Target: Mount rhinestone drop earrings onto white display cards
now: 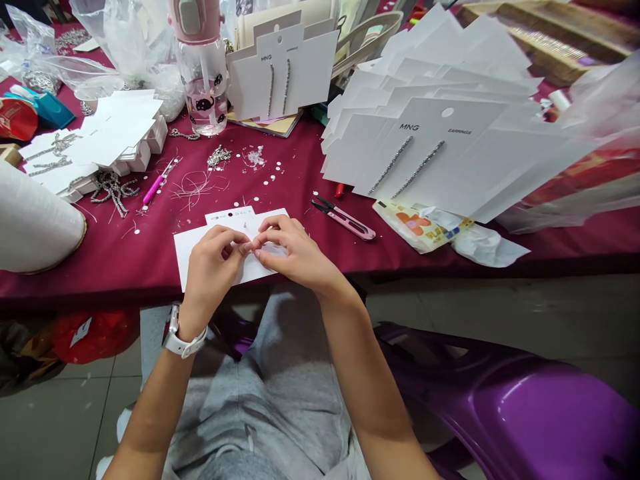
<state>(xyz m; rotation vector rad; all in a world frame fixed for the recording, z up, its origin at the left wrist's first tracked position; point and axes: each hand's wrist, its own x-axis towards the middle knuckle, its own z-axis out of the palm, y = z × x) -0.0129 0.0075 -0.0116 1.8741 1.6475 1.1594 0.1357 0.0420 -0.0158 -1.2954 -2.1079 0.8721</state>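
A white earring card (197, 241) lies on the dark red tablecloth at the table's front edge. My left hand (215, 260) and my right hand (290, 250) meet over its middle, fingertips pinched together. Whatever sits between the fingertips is too small to make out. Just above them, a small metallic bit shows on the card. To the right of my hands lie pink thread snips (345, 217). Beyond the card are a heap of silver chain pieces (219, 157), clear earring stoppers (254, 157) and tangled clear thread (193, 188).
A fanned stack of white cards with silver earrings (450, 153) stands at the right. A clear bottle (203, 87) is at the back, a pink-handled tool (154, 190) and piled cards (120, 127) at the left. A white roll (37, 217) fills the left edge; a purple chair (540, 413) stands below.
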